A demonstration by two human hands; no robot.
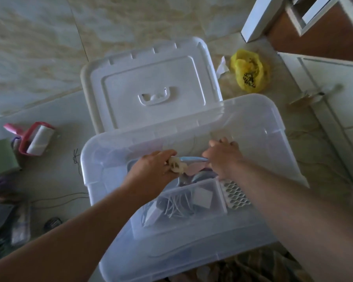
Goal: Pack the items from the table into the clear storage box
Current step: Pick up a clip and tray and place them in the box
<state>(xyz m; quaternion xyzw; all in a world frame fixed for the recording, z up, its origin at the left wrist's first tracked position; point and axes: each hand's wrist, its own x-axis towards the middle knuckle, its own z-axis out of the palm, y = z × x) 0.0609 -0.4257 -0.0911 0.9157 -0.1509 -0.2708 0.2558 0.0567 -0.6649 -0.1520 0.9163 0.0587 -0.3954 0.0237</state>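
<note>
1. Left hand [151, 169] curls round a cream-headed tool [177, 164], low inside the clear storage box [281, 127], seemingly to lay it flat.
2. Its pale blue handle [194, 159] bridges both hands.
3. Right hand [222, 157] pinches the far end, steadying it over the inner basket [220, 200].

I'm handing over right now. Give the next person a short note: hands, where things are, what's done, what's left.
Left hand grips the cream end of a blue-handled tool over the clear box; right hand holds the handle's other end.
Done: a small tray with cables and a white mesh piece are in the box.
Left: set the tool in, then pack the lint roller and other items at left. Lid lies behind the box.
</note>
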